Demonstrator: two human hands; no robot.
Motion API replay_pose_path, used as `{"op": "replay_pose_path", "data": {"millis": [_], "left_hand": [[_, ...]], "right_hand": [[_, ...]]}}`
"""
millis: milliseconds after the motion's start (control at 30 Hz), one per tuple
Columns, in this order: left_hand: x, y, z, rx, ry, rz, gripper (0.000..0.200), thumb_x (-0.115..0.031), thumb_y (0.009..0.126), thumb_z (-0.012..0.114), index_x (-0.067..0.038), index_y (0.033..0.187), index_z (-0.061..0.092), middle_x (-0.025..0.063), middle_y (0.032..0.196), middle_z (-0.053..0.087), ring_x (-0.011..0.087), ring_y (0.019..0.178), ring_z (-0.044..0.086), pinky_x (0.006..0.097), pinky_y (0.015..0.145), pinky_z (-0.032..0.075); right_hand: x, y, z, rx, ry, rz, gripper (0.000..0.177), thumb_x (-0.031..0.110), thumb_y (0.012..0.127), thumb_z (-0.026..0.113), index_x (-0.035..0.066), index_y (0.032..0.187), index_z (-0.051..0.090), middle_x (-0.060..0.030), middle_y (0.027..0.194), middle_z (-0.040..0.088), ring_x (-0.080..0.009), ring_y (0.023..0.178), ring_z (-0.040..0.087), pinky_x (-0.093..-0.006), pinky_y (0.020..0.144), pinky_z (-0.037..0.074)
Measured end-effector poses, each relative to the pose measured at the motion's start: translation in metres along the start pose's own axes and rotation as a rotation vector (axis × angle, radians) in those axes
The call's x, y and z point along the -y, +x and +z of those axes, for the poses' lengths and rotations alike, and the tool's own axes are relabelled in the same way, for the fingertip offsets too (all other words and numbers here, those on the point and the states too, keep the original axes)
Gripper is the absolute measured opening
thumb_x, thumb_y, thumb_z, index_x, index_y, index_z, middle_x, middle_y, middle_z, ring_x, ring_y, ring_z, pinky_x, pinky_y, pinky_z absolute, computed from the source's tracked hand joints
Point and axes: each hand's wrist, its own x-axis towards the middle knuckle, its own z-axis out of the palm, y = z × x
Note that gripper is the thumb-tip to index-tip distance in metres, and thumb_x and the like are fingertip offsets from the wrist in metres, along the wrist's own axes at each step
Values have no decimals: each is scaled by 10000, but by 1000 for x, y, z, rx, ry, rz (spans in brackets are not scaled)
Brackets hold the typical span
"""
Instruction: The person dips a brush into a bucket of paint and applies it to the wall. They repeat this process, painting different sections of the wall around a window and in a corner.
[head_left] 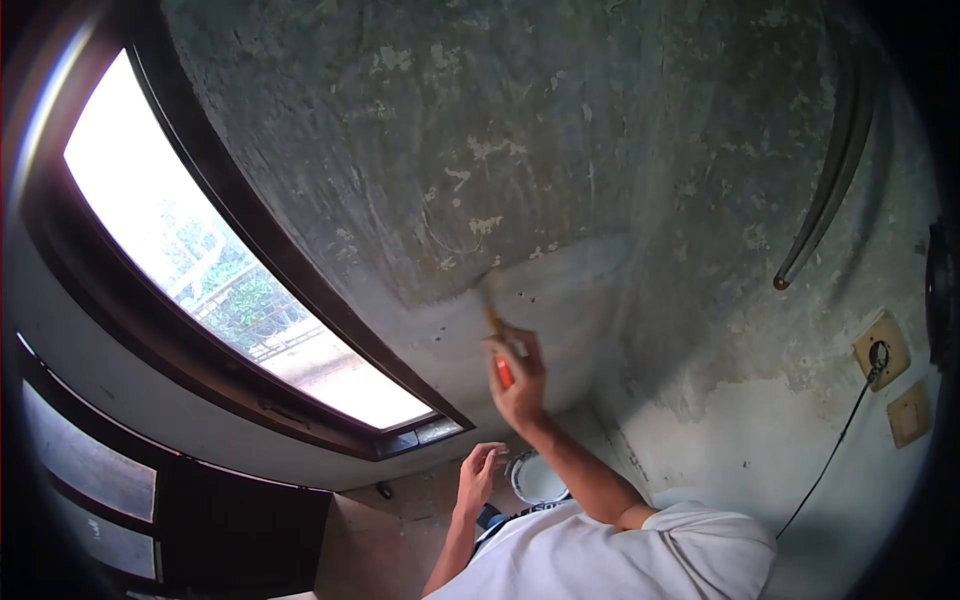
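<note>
One head-worn view, wide, close, facing a patchy grey wall

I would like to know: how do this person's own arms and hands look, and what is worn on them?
Both the left hand and the right hand are without gloves. The forearms are uncovered, with no watch or band visible at the wrists. The right sleeve is white, plain and short. The left sleeve cannot be made out.

Mottled grey wall, white shirt
</note>
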Motion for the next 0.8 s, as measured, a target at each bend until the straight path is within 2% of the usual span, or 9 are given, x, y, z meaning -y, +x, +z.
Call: {"op": "replay_pose_path", "data": {"millis": [100, 233, 300, 367, 500, 600, 700, 767, 800], "left_hand": [[1, 3, -1, 17, -6, 8, 299, -216, 1179, 578, 24, 1320, 686, 118, 1194, 770, 172, 1076, 713, 333, 1002, 557], [-18, 11, -2, 61, 60, 30, 291, -211, 1182, 572, 21, 1314, 689, 109, 1195, 771, 160, 1072, 706, 318, 1002, 541], [-24, 10, -5, 65, 45, 47, 285, -212, 1182, 569, 13, 1303, 695, 102, 1210, 775, 160, 1057, 711, 321, 988, 546], [-22, 8, -15, 57, 62, 36, 333, -277, 1184, 573, -9, 1345, 688, 109, 1248, 772, 185, 1112, 732, 348, 1010, 563], [-6, 1, -40, 47, 77, 16, 346, -296, 1179, 587, -11, 1342, 698, 113, 1255, 774, 197, 1127, 737, 350, 1001, 575], [-4, -8, -56, 22, 77, 24, 340, -292, 1179, 584, -16, 1339, 702, 115, 1246, 781, 202, 1119, 746, 354, 997, 578], [-3, -13, -67, 12, 77, 3, 323, -272, 1178, 582, -19, 1337, 703, 117, 1237, 786, 205, 1107, 752, 354, 992, 580], [-7, -14, -72, 20, 83, -19, 314, -262, 1178, 580, -20, 1336, 704, 118, 1233, 788, 207, 1101, 755, 355, 989, 581], [-12, -13, -72, 24, 78, -5, 293, -219, 1180, 567, -1, 1319, 705, 127, 1234, 778, 205, 1112, 747, 356, 996, 594]], "right_hand": [[35, -15, 27, 139, 198, -52, 279, -44, 954, 763, 107, 1188, 786, -145, 1263, 686, -316, 1118, 727, -409, 917, 586], [36, -1, 19, 155, 331, 16, 188, -1, 985, 761, 70, 1157, 781, -134, 1211, 738, -261, 1098, 732, -367, 924, 573], [6, 11, -2, 121, 269, -78, 211, -12, 977, 743, 48, 1178, 766, -151, 1214, 747, -309, 1110, 742, -392, 926, 584], [-35, 7, -31, 45, 143, 102, 185, -8, 1003, 724, 16, 1183, 759, -151, 1207, 761, -314, 1113, 739, -394, 926, 583], [-70, 27, -97, -250, -181, 0, 188, -20, 1031, 700, 7, 1210, 749, -151, 1220, 747, -319, 1109, 724, -404, 913, 582], [-73, 41, -125, -388, -240, 25, 214, -30, 1033, 691, 14, 1237, 742, -155, 1222, 737, -327, 1122, 717, -411, 910, 583], [-53, 40, -92, -291, -246, 0, 200, -34, 1050, 660, 2, 1226, 749, -154, 1226, 727, -317, 1127, 719, -403, 935, 572], [-8, 22, -40, -134, -109, 88, 224, -48, 998, 701, 19, 1203, 759, -161, 1191, 726, -334, 1106, 719, -411, 924, 574], [2, 9, -14, -70, -120, -45, 254, -60, 953, 735, 25, 1191, 763, -159, 1189, 721, -341, 1088, 717, -408, 915, 575]]}}
